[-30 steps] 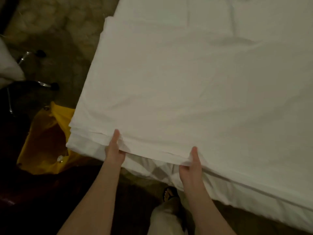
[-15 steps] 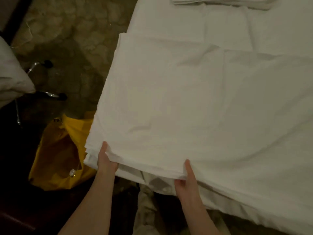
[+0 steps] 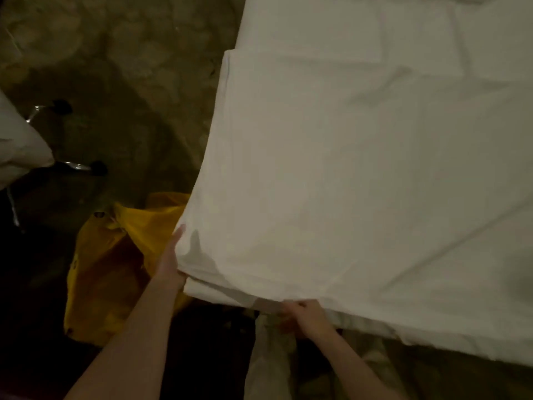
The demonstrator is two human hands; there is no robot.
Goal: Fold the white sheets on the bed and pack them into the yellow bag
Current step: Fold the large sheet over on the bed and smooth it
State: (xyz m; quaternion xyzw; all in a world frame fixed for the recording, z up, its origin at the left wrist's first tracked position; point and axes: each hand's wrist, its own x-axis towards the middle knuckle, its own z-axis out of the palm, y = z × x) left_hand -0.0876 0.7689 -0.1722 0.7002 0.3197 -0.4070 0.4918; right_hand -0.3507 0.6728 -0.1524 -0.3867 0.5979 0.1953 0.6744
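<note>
Left hand [image 3: 170,262] lies flat against the folded white sheet's [image 3: 331,183] lower-left corner, fingers straight. Right hand [image 3: 302,314] has fingers curled, gripping its bottom edge, yellow bag [image 3: 115,269] lower left.

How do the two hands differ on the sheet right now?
The left hand lies along the corner of the white sheet with straight fingers, its tips tucked under the cloth; the right hand is curled, gripping the near edge. The left hand sits beside the yellow bag; the right hand is further along the edge. Both touch the same folded sheet.
</note>
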